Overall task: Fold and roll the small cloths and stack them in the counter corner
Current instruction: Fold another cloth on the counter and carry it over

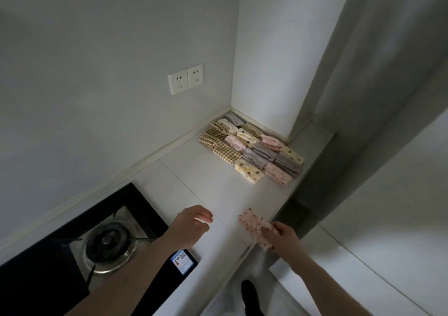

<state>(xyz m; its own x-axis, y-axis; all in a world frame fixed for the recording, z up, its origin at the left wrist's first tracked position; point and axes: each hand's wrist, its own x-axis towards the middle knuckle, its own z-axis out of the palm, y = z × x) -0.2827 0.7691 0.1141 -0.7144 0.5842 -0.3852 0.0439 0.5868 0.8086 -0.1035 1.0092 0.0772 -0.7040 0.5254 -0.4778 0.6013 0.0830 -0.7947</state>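
A small pink cloth with dark dots (252, 223) lies folded into a strip at the counter's front edge, one end hanging past it. My right hand (282, 239) pinches the near end of that cloth. My left hand (195, 221) hovers over the bare white counter (206, 184) to the cloth's left, fingers loosely curled and holding nothing. In the far corner sits a pile of folded cloths (252, 149) in checked, pink, grey and cream dotted fabrics, laid side by side in rows.
A black gas hob with a round burner (109, 245) fills the counter's left part. A phone with a lit screen (183, 262) lies beside it. Two wall sockets (186, 79) sit above. A grey pillar (339, 145) bounds the counter on the right.
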